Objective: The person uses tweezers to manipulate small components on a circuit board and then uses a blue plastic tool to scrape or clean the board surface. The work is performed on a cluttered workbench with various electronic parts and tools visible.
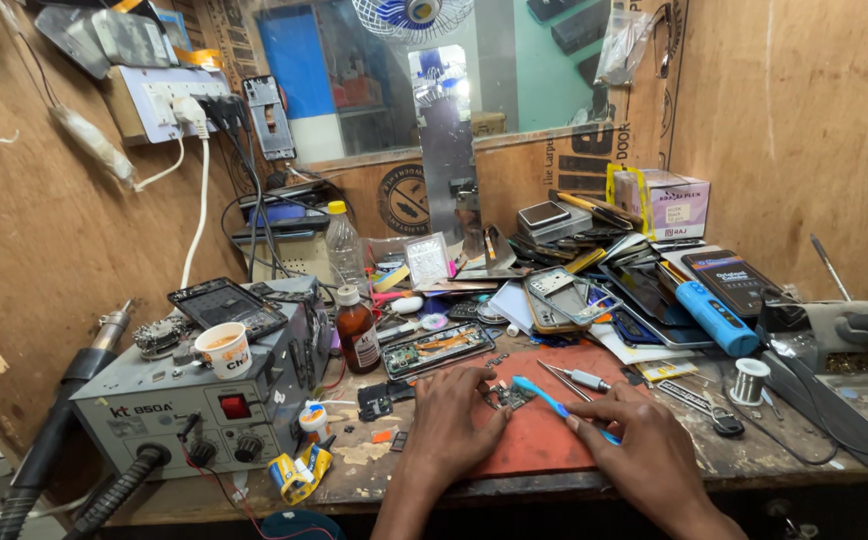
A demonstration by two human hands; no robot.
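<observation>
My left hand (454, 420) rests on the red work mat (544, 445), its fingers pinning a small circuit board (509, 396). My right hand (639, 455) grips a blue brush-like tool (554, 403) whose light tip touches the board. An opened phone frame (439, 349) lies just beyond the mat. Metal tweezers (559, 380) and a small screwdriver (589, 379) sit on the mat's far part.
A grey rework station (169, 415) with a paper cup (224, 349) stands at left. A brown bottle (358, 335), a clear bottle (344, 245), stacked phones (644, 290), a blue cylinder (716, 317), a solder spool (750, 381) and a soldering stand (844, 350) crowd the bench. Plywood walls enclose it.
</observation>
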